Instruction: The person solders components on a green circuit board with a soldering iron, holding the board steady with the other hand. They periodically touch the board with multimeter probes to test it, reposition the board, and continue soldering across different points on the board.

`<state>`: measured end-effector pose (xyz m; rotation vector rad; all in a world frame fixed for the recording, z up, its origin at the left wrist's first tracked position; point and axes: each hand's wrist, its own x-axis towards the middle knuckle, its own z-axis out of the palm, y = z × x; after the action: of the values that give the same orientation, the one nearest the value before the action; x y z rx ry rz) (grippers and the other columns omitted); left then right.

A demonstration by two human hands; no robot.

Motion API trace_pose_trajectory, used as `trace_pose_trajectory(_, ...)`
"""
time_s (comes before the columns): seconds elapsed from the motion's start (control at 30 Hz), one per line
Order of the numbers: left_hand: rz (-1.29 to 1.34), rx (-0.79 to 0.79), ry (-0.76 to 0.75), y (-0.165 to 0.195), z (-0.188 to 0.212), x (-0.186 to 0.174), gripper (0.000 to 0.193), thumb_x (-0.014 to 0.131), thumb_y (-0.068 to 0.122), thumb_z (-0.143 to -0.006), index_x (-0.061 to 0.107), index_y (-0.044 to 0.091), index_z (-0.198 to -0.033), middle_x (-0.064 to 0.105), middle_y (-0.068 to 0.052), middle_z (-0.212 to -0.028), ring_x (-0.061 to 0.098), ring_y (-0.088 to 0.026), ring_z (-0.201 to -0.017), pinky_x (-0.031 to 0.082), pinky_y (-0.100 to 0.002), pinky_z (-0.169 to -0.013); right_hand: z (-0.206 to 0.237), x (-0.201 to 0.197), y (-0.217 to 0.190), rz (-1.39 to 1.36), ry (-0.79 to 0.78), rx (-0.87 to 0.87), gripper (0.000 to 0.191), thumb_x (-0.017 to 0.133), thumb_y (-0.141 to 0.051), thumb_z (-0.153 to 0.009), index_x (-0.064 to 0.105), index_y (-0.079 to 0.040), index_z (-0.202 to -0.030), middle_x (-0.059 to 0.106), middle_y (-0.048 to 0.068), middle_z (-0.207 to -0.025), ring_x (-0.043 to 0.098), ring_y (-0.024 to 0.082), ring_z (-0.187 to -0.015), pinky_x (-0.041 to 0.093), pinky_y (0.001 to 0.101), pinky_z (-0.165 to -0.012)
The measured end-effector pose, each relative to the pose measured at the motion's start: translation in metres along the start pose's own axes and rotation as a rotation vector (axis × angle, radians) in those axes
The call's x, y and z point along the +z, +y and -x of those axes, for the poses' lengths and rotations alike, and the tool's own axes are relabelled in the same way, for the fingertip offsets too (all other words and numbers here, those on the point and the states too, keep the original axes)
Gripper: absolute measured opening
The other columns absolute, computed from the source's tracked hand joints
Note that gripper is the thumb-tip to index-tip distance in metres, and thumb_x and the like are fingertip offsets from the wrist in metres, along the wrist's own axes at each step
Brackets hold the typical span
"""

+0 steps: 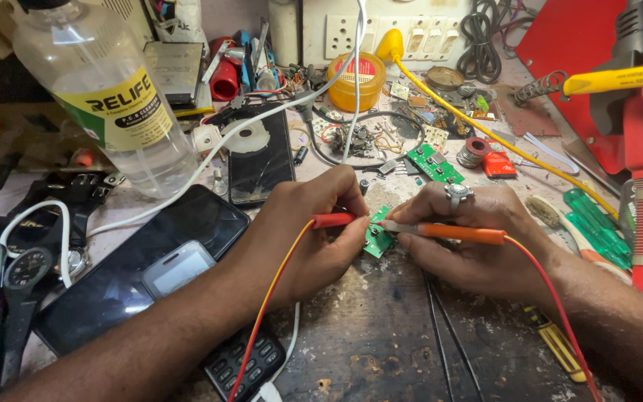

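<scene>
Left hand: the left hand (314,223) is closed around a red test probe (334,219), whose tip is held against the top of a small green circuit board (377,237)
Right hand: the right hand (470,238), with a ring (457,193) worn on one finger, is clamped on an orange test probe (455,232), pointed at the same board from the right
Circuit board: it is pinched between both hands just above the worn tabletop (381,335), near the middle of the view
Leads: a red and yellow lead (269,305) is seen running down over the left wrist; a red lead (552,298) runs back along the right forearm
Left side: a clear bottle of liquid (106,89) is stood beside a cracked phone (260,152); a dark tablet (135,268) is overlain by a small handset (176,266)
Behind the hands: a second green circuit board (434,164) and a round yellow tin (356,80) are seen among loose parts
Right edge: green-handled screwdrivers (597,227) are laid near the right wrist
</scene>
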<state>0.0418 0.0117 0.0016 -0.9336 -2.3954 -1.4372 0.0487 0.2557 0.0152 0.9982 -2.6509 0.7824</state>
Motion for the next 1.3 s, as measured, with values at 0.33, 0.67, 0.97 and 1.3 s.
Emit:
trace_pose_trajectory(0.33,-0.013,-0.014,-0.003,0.002,0.0,0.001,0.015,0.072,0.013,-0.085,0.063,0.003,-0.09,0.073,-0.011,-0.072,0.079,-0.02,-0.067,0.058,-0.033,-0.057,-0.001,-0.002,-0.004,0.005,-0.002,-0.012,0.019,0.074,-0.016,-0.081,0.071,-0.009,-0.099,0.08,0.005,-0.083,0.075,0.012,-0.064,0.06,0.029,-0.055)
trace_pose_trajectory(0.67,-0.022,-0.01,0.007,0.003,-0.001,0.0,0.015,0.073,0.014,-0.084,0.063,0.004,-0.089,0.074,-0.011,-0.072,0.079,-0.021,-0.068,0.059,-0.033,-0.059,0.001,-0.002,-0.003,-0.062,0.016,-0.1,0.019,0.072,-0.018,-0.087,0.071,-0.007,-0.101,0.08,0.004,-0.088,0.078,0.011,-0.07,0.062,0.0277,-0.061)
trace_pose_trajectory(0.97,-0.025,-0.035,0.066,0.002,-0.001,-0.001,0.013,0.069,0.015,-0.082,0.063,0.004,-0.086,0.072,-0.008,-0.07,0.076,-0.018,-0.063,0.057,-0.032,-0.057,0.003,-0.001,0.001,-0.005,-0.001,0.07,0.021,0.072,-0.014,-0.083,0.078,-0.006,-0.101,0.081,0.005,-0.09,0.077,0.012,-0.071,0.06,0.0302,-0.063)
trace_pose_trajectory(1.3,0.022,-0.051,0.014,0.002,-0.003,0.0,0.014,0.069,0.016,-0.083,0.062,0.005,-0.088,0.073,-0.007,-0.073,0.077,-0.016,-0.066,0.057,-0.031,-0.059,0.005,0.0,0.008,-0.101,0.011,-0.014,0.017,0.07,-0.01,-0.086,0.074,-0.002,-0.101,0.08,0.006,-0.092,0.075,0.01,-0.077,0.062,0.0278,-0.068)
